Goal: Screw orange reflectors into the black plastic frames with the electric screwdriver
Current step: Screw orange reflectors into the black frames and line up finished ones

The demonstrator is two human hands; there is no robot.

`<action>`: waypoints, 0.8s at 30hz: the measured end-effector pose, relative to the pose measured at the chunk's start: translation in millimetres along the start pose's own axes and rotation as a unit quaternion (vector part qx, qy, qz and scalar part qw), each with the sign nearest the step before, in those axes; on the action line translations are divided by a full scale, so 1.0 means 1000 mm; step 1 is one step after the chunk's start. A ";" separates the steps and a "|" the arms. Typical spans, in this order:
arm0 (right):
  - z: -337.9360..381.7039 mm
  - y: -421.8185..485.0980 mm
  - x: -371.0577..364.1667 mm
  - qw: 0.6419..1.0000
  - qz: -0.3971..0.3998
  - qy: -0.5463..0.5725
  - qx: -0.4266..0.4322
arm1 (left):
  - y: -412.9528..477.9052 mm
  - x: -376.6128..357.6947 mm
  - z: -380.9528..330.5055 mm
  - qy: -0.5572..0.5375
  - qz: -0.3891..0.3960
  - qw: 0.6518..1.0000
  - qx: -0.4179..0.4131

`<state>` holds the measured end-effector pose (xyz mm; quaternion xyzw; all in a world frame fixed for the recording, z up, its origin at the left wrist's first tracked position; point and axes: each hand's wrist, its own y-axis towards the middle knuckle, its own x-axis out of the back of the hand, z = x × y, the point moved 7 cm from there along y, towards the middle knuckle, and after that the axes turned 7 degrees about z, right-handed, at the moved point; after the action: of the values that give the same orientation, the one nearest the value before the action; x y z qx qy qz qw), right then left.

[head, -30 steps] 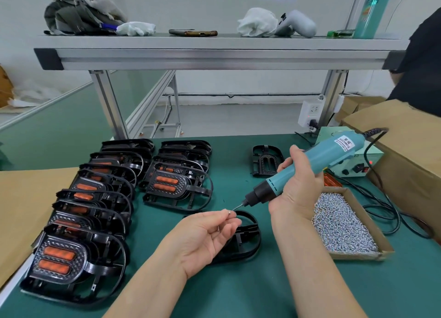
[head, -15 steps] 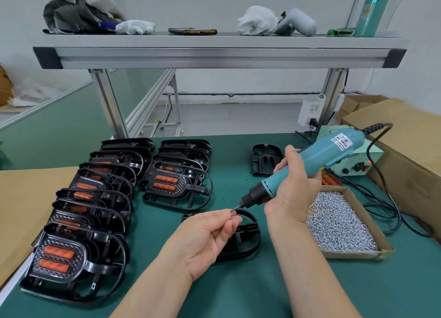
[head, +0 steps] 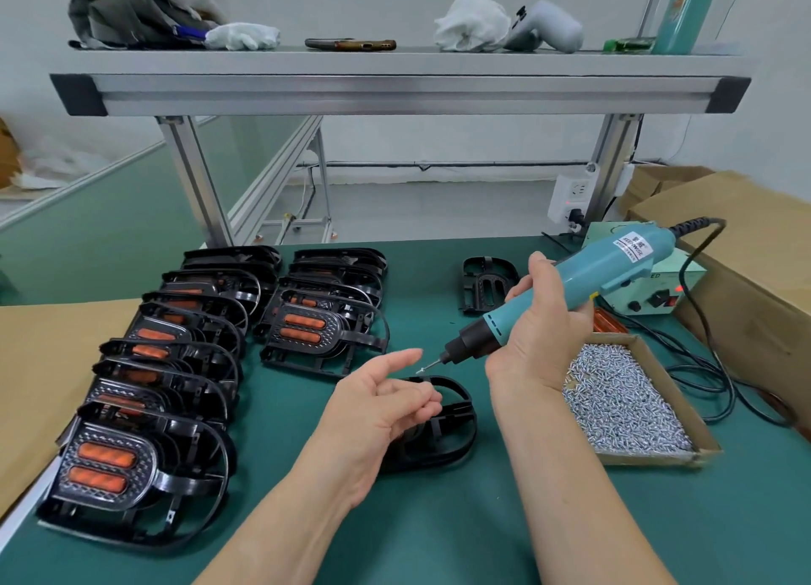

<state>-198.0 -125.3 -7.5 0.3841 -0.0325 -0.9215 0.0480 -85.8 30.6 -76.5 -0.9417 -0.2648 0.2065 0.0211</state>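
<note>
Wraps right grip (head: 540, 334) round electric screwdriver (head: 614, 268), screw (head: 422, 368) on bit. Holds left grip (head: 382, 404) spread over black frame (head: 456, 426): likely light, stiff, best steadied by rim.

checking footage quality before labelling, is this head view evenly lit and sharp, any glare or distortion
Head view: soft even light, only faint shadows under the left hand; wide-angle bend bows the shelf rail; small glints on the glossy black frames; the label on the electric screwdriver is fairly sharp; the cloth pile looks smeared.
</note>
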 end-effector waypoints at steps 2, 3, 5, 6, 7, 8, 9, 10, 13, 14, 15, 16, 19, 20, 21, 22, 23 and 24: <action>0.003 0.002 -0.003 1.000 0.020 -0.006 0.010 | 0.001 0.012 -0.004 0.064 -0.031 0.997 0.008; 0.005 0.003 -0.005 0.999 0.032 -0.014 0.017 | 0.000 0.021 -0.008 0.117 -0.062 0.991 0.005; 0.006 0.003 -0.008 0.997 0.055 -0.036 0.033 | -0.003 0.039 -0.019 0.234 -0.116 0.965 0.001; 0.005 0.002 -0.009 0.996 0.065 -0.051 0.041 | -0.004 0.045 -0.023 0.304 -0.131 0.944 -0.002; 0.003 -0.001 -0.011 0.994 0.074 -0.065 0.049 | -0.005 0.047 -0.027 0.389 -0.135 0.911 -0.003; 0.000 -0.004 -0.012 0.992 0.083 -0.077 0.056 | -0.005 0.046 -0.028 0.482 -0.133 0.866 0.005; -0.003 -0.007 -0.014 0.990 0.093 -0.089 0.061 | -0.005 0.043 -0.028 0.561 -0.128 0.818 0.016; -0.007 -0.012 -0.016 0.987 0.105 -0.102 0.063 | -0.006 0.039 -0.026 0.616 -0.126 0.777 0.024; -0.018 -0.026 -0.023 0.978 0.148 -0.130 0.071 | -0.006 0.035 -0.018 0.675 -0.119 0.728 0.018; -0.020 -0.030 -0.025 0.974 0.160 -0.141 0.078 | -0.006 0.036 -0.016 0.676 -0.120 0.727 0.015; -0.022 -0.033 -0.027 0.970 0.168 -0.153 0.087 | -0.005 0.037 -0.015 0.674 -0.121 0.729 0.010; -0.024 -0.036 -0.029 0.966 0.175 -0.166 0.093 | -0.005 0.037 -0.014 0.671 -0.123 0.732 0.009; -0.030 -0.040 -0.032 0.959 0.187 -0.187 0.099 | -0.002 0.037 -0.013 0.669 -0.119 0.734 0.004; -0.032 -0.041 -0.032 0.958 0.188 -0.190 0.099 | -0.002 0.038 -0.012 0.668 -0.118 0.735 0.003; -0.034 -0.042 -0.031 0.957 0.189 -0.195 0.100 | -0.001 0.038 -0.012 0.667 -0.117 0.736 0.003; -0.035 -0.042 -0.031 0.956 0.190 -0.199 0.100 | -0.001 0.039 -0.012 0.667 -0.118 0.735 0.002; -0.037 -0.042 -0.031 0.955 0.189 -0.203 0.101 | -0.001 0.039 -0.012 0.667 -0.118 0.735 0.000; -0.038 -0.042 -0.030 0.955 0.188 -0.205 0.102 | 0.000 0.040 -0.011 0.667 -0.119 0.736 -0.002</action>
<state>-152.8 -80.7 -16.9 0.1772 -0.2074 -0.9464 0.1730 -50.5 52.2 -81.5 -0.7990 -0.2934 -0.4790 0.2147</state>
